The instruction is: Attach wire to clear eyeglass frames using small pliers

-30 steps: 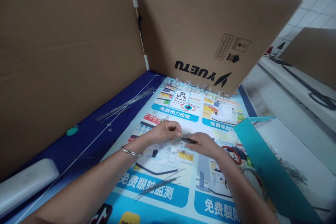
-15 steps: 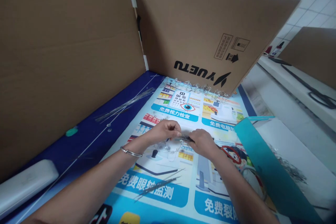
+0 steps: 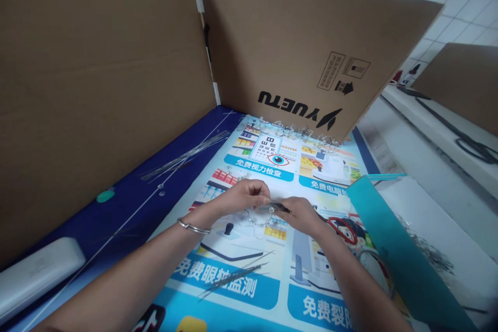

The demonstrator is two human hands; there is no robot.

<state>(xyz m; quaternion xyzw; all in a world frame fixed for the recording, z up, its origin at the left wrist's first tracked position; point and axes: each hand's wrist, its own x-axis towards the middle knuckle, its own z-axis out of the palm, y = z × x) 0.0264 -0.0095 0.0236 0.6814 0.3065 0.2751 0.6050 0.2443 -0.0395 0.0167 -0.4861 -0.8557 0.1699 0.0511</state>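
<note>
Beaded wire [image 3: 271, 210] just below the left grip [image 3: 249, 194]

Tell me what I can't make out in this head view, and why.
All in the head view:
- Dark tool: its grip is partly hidden by the right hand.
- Whatever the left hand may pinch: too small and blurred.
- White case: cut off by the left edge.
- Wire pieces beside the teal panel: too fine and blurred to count.
</note>
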